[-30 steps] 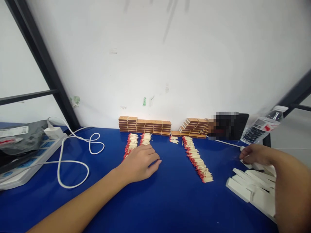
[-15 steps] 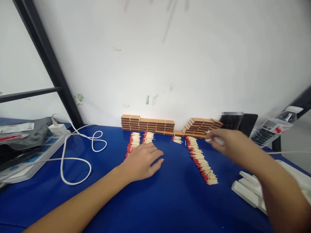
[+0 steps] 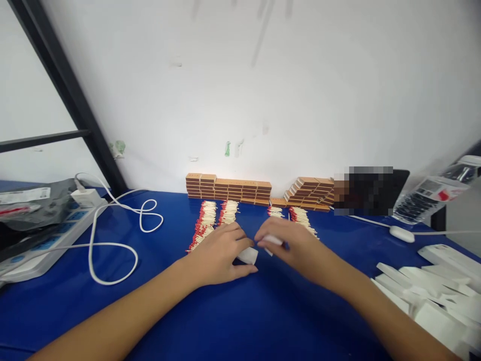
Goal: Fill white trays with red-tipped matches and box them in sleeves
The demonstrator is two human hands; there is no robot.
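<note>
My left hand (image 3: 223, 250) rests low over the blue tabletop, its thumb and fingers closed around a small white matchbox tray (image 3: 248, 256). Facing it, my right hand (image 3: 295, 245) pinches another small white piece (image 3: 272, 240), which looks like a tray too; the fingers cover part of it. Only a narrow gap separates the two hands. Behind my left hand lie two rows of red-tipped matches (image 3: 207, 214). A further row of matches (image 3: 299, 216) runs partly behind my right hand, and a short group (image 3: 276, 212) lies beside it.
Stacked brown matchboxes (image 3: 240, 190) line the wall, with a second, slanted stack (image 3: 310, 192) to the right. White trays (image 3: 424, 286) are heaped at the right, near a water bottle (image 3: 432, 193) and a dark device (image 3: 379, 190). A white cable (image 3: 137, 260) and power strip (image 3: 63, 243) lie left.
My right hand has come left from the slanted matchbox stack to my left hand, bringing a white piece. A white tray now shows in my left hand. The view has shifted slightly.
</note>
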